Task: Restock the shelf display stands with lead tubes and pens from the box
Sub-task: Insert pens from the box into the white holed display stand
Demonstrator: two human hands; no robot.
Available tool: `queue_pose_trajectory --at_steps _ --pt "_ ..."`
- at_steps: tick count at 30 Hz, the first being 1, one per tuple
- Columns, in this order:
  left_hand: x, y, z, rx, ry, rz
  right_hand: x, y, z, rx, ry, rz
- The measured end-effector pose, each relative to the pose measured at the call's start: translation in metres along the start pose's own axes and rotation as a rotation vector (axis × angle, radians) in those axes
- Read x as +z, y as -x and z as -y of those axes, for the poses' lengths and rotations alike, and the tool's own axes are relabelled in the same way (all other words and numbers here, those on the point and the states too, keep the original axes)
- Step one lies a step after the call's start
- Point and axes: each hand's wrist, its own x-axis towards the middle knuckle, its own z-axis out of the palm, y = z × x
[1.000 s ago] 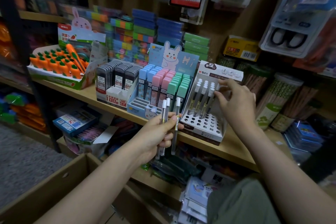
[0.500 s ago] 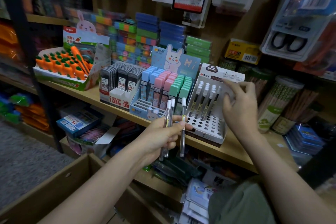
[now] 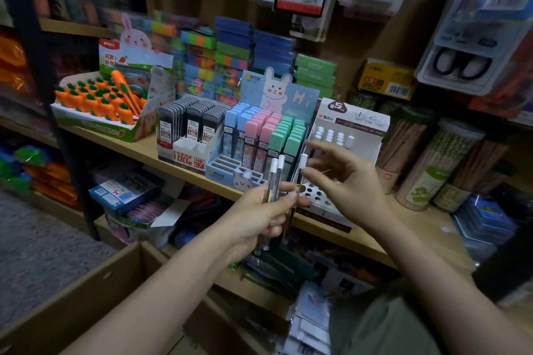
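While the view blurs at its left edge, the middle reads well enough. Three clear lead tubes, white-capped, stand near upright at frame centre, long axes running top to bottom, caps up. Left hand grips them in a fist round their lower halves; two sit together, the third splays off to the right.

Right hand hangs just right of that third tube, fingers spread and loosely bent, holding nothing I can make out. Its fingertips lie beside the white cap; touching or not, I cannot tell.

White holed stand sits directly behind both hands on the wooden shelf, a few capped tubes already standing in its back rows, front holes bare. Rabbit-card stand is just left of it.

My read: right hand is nearer the splayed tube and nearer the stand, so the pick goes to it, then up-right into a hole. Cardboard box lower left.
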Motion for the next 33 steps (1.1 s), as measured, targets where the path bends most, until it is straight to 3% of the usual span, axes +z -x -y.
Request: queue_pose_trajectory --at_steps 6,9,12,16,20,28,33 --pt "0.004 0.000 -0.008 0.014 -0.093 -0.050 -0.016 -0.002 0.001 0.012 -0.151 -0.025" --pt "0.006 -0.002 -0.017 -0.048 -0.019 -0.161 -0.044 -0.005 -0.006 0.010 -0.209 -0.339" --pt "0.007 -0.002 -0.019 -0.082 0.030 -0.143 -0.059 -0.003 -0.016 -0.046 -0.012 -0.552" --pt "0.007 0.001 -0.013 -0.075 -0.037 -0.089 -0.051 -0.003 -0.026 -0.062 0.163 -0.520" --pt "0.007 0.003 -0.012 -0.056 0.038 -0.028 -0.045 -0.009 -0.032 -0.058 0.220 -0.470" --pt "0.007 0.005 -0.011 -0.066 -0.012 -0.119 -0.049 -0.008 -0.034 -0.020 0.274 -0.464" --pt "0.006 0.007 -0.010 -0.021 -0.046 -0.058 -0.044 -0.017 -0.033 0.014 0.304 -0.478"
